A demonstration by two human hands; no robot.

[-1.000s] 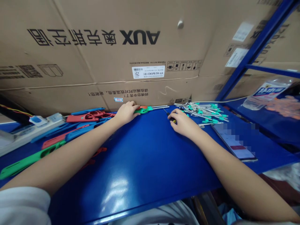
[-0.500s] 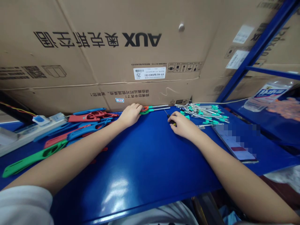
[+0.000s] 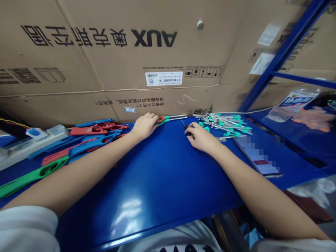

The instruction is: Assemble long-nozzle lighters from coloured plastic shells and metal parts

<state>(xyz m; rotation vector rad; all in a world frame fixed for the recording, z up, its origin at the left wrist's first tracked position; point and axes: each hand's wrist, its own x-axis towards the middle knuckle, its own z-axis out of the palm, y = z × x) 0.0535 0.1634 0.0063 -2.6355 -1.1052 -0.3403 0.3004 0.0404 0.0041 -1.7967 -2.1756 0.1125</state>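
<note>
My left hand (image 3: pixel 145 126) lies at the table's back edge, closed over the handles of long-nosed lighters. A red handle part (image 3: pixel 160 119) and a green handle part (image 3: pixel 166 118) show past the fingers, and two metal tubes (image 3: pixel 177 117) point right, close together. My right hand (image 3: pixel 198 137) is curled round a small screwdriver (image 3: pixel 186 126) with a dark and yellow handle. The screwdriver's thin shaft points up and left, near the tube ends. Beyond the right hand lies a pile of metal tubes with teal ends (image 3: pixel 225 123).
On the left are red lighter casings (image 3: pixel 89 130), blue casings (image 3: pixel 91 144), a green casing (image 3: pixel 34 176) and a white power strip (image 3: pixel 31 147). A phone (image 3: pixel 256 157) lies to the right. A large cardboard box (image 3: pixel 110 78) closes off the blue table's (image 3: pixel 152 178) back.
The view has shifted slightly, so the scene sits a little further left. The two tubes at my left hand now lie closer together. Both hands keep their hold.
</note>
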